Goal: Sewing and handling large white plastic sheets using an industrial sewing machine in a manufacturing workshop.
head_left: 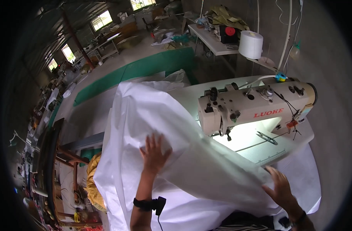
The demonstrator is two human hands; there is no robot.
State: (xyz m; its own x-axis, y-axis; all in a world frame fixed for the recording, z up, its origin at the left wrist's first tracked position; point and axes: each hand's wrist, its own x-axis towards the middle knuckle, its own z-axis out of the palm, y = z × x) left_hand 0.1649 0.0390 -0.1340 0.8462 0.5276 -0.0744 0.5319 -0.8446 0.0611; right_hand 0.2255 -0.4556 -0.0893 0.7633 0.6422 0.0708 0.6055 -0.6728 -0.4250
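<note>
A large sheet of thin white fabric [145, 109] drapes over the sewing table and down toward my body in loose folds. My left hand [155, 154] lies on it with the fingers spread. At the cloth's right edge is my right hand [280, 187], fingers stretched out and thumb apart, blurred a little. Beyond it stands a pale industrial sewing machine [256, 107], its lamp lighting the bed. Part of the fabric reaches up beside the needle end; the cloth hides whatever lies beneath it there. A pair of thread snips [267, 138] rests on the machine bed.
A white thread cone [251, 45] stands behind the machine on its holder. Farther back is another table [214, 40] with things on it. A long green panel [133, 73] runs behind the fabric. To the left are a wooden frame [74, 169] and yellow cloth [94, 181].
</note>
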